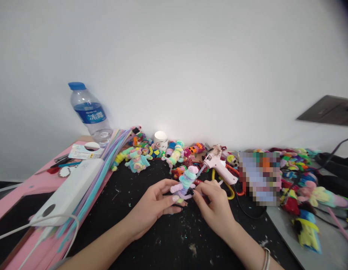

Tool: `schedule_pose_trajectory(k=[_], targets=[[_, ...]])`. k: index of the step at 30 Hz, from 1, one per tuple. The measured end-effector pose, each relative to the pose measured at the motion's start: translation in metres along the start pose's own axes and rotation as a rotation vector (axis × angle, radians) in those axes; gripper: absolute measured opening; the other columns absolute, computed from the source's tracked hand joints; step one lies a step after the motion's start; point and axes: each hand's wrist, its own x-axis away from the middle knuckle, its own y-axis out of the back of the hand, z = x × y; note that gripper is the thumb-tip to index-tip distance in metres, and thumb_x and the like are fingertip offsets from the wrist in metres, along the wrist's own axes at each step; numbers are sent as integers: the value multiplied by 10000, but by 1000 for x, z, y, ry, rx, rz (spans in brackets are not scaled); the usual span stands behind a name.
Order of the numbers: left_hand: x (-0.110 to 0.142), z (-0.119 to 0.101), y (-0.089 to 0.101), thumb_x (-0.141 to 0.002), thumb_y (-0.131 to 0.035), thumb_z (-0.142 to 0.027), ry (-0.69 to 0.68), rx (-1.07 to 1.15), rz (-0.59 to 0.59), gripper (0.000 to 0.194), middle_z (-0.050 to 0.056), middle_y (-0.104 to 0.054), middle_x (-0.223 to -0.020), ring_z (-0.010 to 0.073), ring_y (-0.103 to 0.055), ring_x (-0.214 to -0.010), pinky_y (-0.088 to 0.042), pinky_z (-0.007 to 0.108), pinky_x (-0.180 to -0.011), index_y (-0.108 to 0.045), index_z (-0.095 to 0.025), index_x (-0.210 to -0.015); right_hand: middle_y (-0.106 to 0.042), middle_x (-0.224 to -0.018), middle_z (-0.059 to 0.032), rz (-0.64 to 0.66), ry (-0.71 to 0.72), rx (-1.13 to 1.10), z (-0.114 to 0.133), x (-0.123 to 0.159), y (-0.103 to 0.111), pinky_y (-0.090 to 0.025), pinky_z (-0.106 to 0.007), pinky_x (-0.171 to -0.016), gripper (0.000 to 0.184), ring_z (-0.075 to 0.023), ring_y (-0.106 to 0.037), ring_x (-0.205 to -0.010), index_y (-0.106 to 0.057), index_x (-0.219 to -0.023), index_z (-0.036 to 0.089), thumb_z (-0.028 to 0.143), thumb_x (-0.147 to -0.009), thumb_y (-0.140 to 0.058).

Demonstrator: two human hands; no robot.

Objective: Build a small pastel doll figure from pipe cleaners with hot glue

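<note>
A small pastel figure of fuzzy pipe cleaners [186, 182], in purple, mint and pink, is held above the black work mat [151, 247]. The fingers of my left hand [158, 200] close around its left side and lower end. On the other side my right hand [213, 200] pinches a small dark piece at the figure's lower right; its exact kind I cannot make out. Just beyond my right hand lies a pale pink hot glue gun [221, 168], with a clear glue stick poking out toward the figure.
Several finished pipe-cleaner figures [137, 159] line the wall around a white paper cup [160, 140]. Left are a bundle of pipe cleaners [102, 172], a white power bank-like box [68, 193] with a cable, and a water bottle [89, 112]. More figures [307, 230] lie right.
</note>
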Motion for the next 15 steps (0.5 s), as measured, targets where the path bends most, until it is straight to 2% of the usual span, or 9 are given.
schedule_pose_trajectory(k=[5,15], targets=[[0,-1,1,-787,-623,-188,11,24,-7,243,53,-630,-1007,145,-615,-865,-485,279,-809,-596,-162,-1026,-419,-519,27,-5,12,18,1,0,0,-255,-255,-555,304,-121,-406,-523,-431,-569,169,225,-866,-456],[-3,1,2,-783,-629,-206,11,35,-47,198,52,-643,-942,130,-616,-786,-489,270,-763,-617,-139,-970,-416,-511,29,11,54,23,4,1,-1,-247,-265,-566,316,-122,-385,-525,-380,-561,175,210,-867,-451]])
